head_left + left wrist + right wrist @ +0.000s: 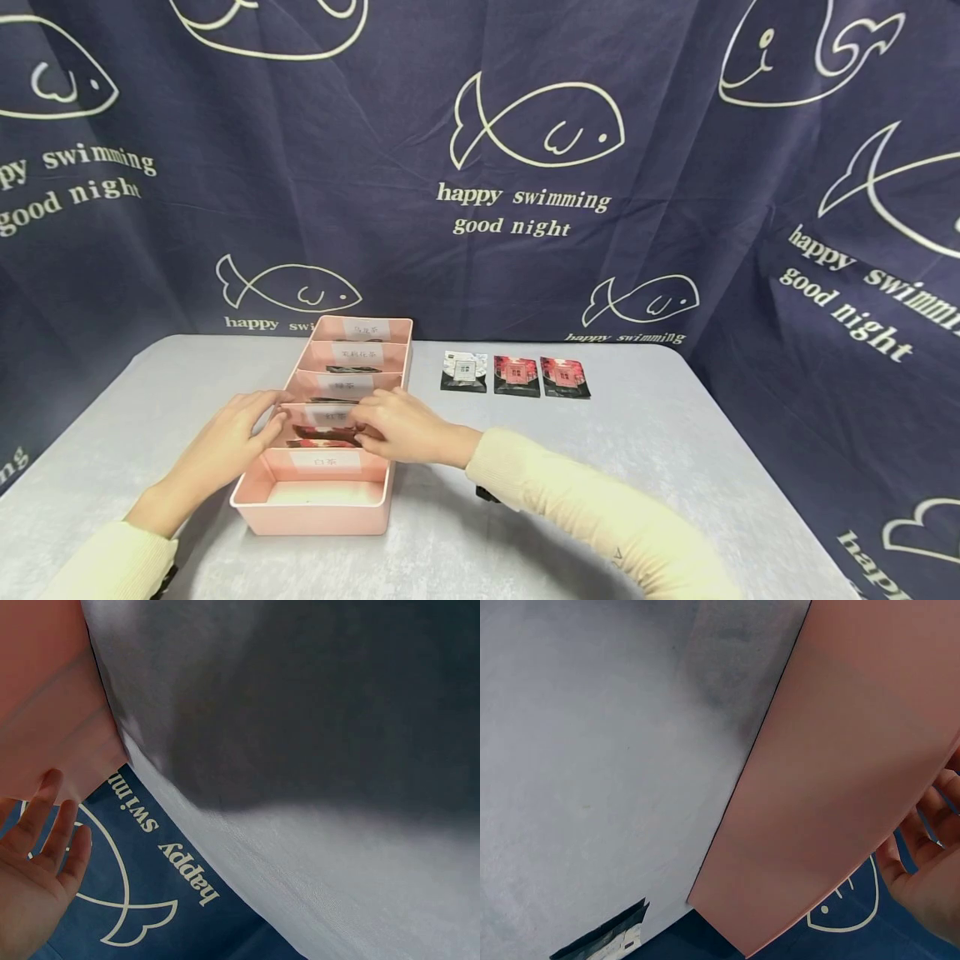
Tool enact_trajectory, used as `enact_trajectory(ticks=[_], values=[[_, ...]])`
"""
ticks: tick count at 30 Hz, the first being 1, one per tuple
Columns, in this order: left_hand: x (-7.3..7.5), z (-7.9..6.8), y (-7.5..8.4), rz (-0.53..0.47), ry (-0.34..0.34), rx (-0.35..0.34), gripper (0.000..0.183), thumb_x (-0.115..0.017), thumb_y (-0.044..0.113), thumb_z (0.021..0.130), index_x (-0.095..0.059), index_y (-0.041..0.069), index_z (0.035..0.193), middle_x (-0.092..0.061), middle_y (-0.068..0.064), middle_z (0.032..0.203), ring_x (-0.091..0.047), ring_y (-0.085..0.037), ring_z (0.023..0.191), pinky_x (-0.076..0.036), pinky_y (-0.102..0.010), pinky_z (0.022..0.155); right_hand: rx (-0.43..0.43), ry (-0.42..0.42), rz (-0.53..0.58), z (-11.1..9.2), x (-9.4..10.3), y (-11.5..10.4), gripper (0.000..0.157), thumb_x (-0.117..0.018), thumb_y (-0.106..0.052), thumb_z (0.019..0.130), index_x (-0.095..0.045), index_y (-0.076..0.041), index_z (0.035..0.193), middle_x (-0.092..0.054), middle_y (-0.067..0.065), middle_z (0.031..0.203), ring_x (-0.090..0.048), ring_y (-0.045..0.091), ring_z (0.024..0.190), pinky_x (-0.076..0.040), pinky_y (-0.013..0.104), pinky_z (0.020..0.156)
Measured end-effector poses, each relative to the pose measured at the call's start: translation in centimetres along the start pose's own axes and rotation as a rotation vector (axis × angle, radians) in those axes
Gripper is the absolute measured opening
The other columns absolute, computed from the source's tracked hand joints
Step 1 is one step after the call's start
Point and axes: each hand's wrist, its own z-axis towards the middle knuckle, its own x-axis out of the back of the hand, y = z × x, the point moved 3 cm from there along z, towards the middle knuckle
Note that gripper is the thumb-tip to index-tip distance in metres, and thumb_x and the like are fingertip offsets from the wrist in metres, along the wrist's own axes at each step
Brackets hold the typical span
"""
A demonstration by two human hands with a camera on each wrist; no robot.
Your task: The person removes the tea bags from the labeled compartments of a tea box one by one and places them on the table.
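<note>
A long pink divided box [311,521] stands on the table, its dividers labelled with Chinese writing. My left hand [232,437] reaches over its left rim, the thumb and index finger apart at the compartment holding dark-red tea sachets [318,444]. In the left wrist view, several fingers of the left hand [41,870] extend loosely beside the box wall. My right hand [405,427] comes over the right rim, its bent fingertips at the right end of those sachets. In the right wrist view the box wall [832,780] hides its fingertips; I cannot tell whether they pinch a sachet.
Right of the box lie a silver-and-black sachet [464,372] and two red-and-black sachets [517,376] in a row on the grey table [600,467]. Dark sachets [352,368] sit in farther compartments. A navy fish-print curtain [390,167] hangs behind.
</note>
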Motion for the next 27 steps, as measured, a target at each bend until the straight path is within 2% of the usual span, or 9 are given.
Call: enact_trajectory(ticks=[8, 14, 20, 24, 27], values=[[-0.12, -0.05, -0.04, -0.001, 0.011, -0.010, 0.027, -0.050, 0.024, 0.093, -0.057, 0.006, 0.112, -0.061, -0.016, 0.110, -0.051, -0.036, 0.106, -0.039, -0.053, 0.090, -0.046, -0.020, 0.014, 0.25, -0.20, -0.03, 0.018, -0.062, -0.023, 0.084, -0.064, -0.023, 0.103, -0.065, -0.013, 0.096, -0.052, 0.002, 0.085, -0.034, 0.013, 0.067], [-0.14, -0.06, -0.03, -0.007, 0.006, 0.006, 0.028, -0.050, 0.026, 0.093, -0.057, 0.007, 0.113, -0.061, -0.017, 0.111, -0.050, -0.037, 0.108, -0.039, -0.054, 0.091, -0.076, 0.001, 0.017, 0.35, -0.32, -0.10, 0.015, -0.062, -0.022, 0.084, -0.065, -0.023, 0.099, -0.067, -0.013, 0.095, -0.054, 0.002, 0.082, -0.034, 0.014, 0.066], [-0.10, -0.09, 0.01, -0.002, -0.004, 0.016, 0.030, -0.050, 0.027, 0.093, -0.056, 0.006, 0.114, -0.060, -0.018, 0.113, -0.049, -0.037, 0.109, -0.039, -0.055, 0.091, -0.101, 0.062, 0.005, 0.25, -0.40, -0.33, 0.014, -0.063, -0.020, 0.083, -0.067, -0.023, 0.096, -0.068, -0.014, 0.094, -0.055, 0.001, 0.079, -0.032, 0.013, 0.062], [0.02, -0.16, 0.08, -0.009, -0.019, 0.024, 0.031, -0.050, 0.027, 0.093, -0.055, 0.006, 0.116, -0.059, -0.017, 0.115, -0.049, -0.037, 0.110, -0.039, -0.055, 0.091, -0.110, 0.130, 0.003, 0.19, -0.45, -0.31, 0.013, -0.064, -0.018, 0.081, -0.067, -0.022, 0.093, -0.068, -0.014, 0.086, -0.051, 0.000, 0.068, -0.032, 0.012, 0.059], [0.17, -0.20, 0.16, -0.013, -0.021, 0.022, 0.031, -0.050, 0.027, 0.093, -0.055, 0.007, 0.116, -0.059, -0.017, 0.115, -0.049, -0.037, 0.110, -0.039, -0.055, 0.090, -0.141, 0.163, 0.025, 0.14, -0.42, -0.24, 0.013, -0.064, -0.017, 0.080, -0.067, -0.021, 0.092, -0.068, -0.013, 0.084, -0.051, 0.001, 0.067, -0.035, 0.013, 0.059]])
